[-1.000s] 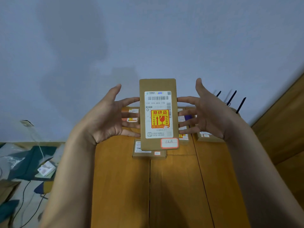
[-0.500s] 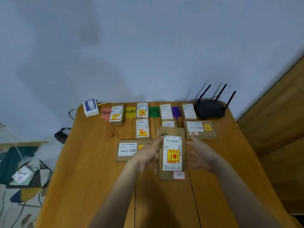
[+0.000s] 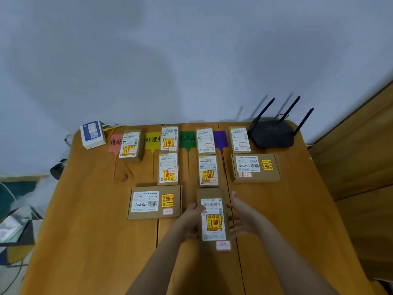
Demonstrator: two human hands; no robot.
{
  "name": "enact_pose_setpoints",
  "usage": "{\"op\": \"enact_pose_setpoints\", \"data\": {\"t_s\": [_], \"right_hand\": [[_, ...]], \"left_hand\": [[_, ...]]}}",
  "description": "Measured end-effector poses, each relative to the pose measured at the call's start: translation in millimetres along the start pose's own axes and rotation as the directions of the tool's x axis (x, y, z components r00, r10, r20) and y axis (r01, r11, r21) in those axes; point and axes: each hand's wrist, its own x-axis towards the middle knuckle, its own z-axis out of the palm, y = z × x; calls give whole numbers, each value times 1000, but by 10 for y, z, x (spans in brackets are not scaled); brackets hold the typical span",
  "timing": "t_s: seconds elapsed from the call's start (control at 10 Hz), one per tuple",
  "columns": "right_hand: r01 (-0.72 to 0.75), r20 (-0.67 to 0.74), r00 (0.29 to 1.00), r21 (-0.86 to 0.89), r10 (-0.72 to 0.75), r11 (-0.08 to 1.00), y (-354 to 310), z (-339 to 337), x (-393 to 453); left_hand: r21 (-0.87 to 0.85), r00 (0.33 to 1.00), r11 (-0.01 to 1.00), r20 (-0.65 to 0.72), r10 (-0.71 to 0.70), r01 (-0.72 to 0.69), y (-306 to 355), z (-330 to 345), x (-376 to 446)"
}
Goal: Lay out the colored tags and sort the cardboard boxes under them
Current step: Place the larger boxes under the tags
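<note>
**Box held between both hands, low centre of frame**

Now both hands grasp one narrow cardboard box by its long sides: the left hand curls its fingers round the left edge, the right hand pinches the right edge. It sits just below the box in the green column. Across the upper middle of the frame lie the pink tag, yellow tag, green tag and purple tag on the wooden table, with boxes beside them. A black router stands at upper right.
</note>
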Motion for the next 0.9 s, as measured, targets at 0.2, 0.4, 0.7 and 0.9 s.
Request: {"op": "enact_pose_setpoints", "data": {"t_s": [0.2,0.4,0.7,0.9], "right_hand": [[-30,-16,999,-62,29,998,-73,22,274],[-11,-29,1000,-57,9,998,-100,-35,373],[15,-123,992,-170,-37,985,-89,117,130],[150,-152,966,-331,-209,932,-143,392,-629]], "left_hand": [[-51,997,996,-14,-71,71,36,14,213],[-36,998,998,-17,-54,54,48,9,373],[-49,1000,998,-7,27,-27,28,-99,230],[68,977,988,-156,147,-138,235,-181,-344]]}}
